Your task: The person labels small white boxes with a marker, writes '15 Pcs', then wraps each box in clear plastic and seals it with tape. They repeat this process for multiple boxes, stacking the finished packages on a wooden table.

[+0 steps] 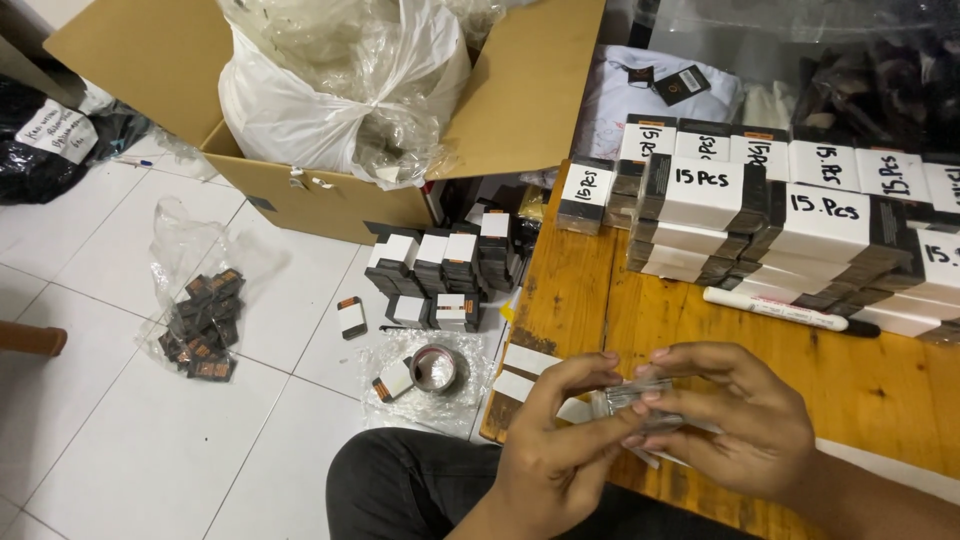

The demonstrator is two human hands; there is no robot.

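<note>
While both hands meet at the lower centre of the frame, the left hand [560, 440] and the right hand [725, 420] pinch a small clear plastic sleeve [640, 400] between curled fingertips, just above the near edge of the wooden tabletop [880, 390]. Both hands are partly closed on it, thumbs and forefingers doing the gripping. The sleeve seems to hold something thin and pale, though the blur makes this hard to tell. Judging by the grip, the step in hand is working this sleeve open or shut, and the next move calls for a fine, steady pinch so the thin film does not crumple.

On the tabletop, at the upper right, stand stacks of small black-and-white bundles [760, 215] with handwritten labels, and a white marker [790, 310] lies just in front of them. A few white paper slips [525, 372] lie at the tabletop's left edge.

Left of the tabletop the floor is white tile [120, 440]. More small bundles [445, 270] sit on it at centre, near a roll of tape [435, 368] on clear plastic. A clear bag of small dark tags [205, 325] lies at the left. An open cardboard box [300, 190] holding white and clear plastic bags fills the upper left.
</note>
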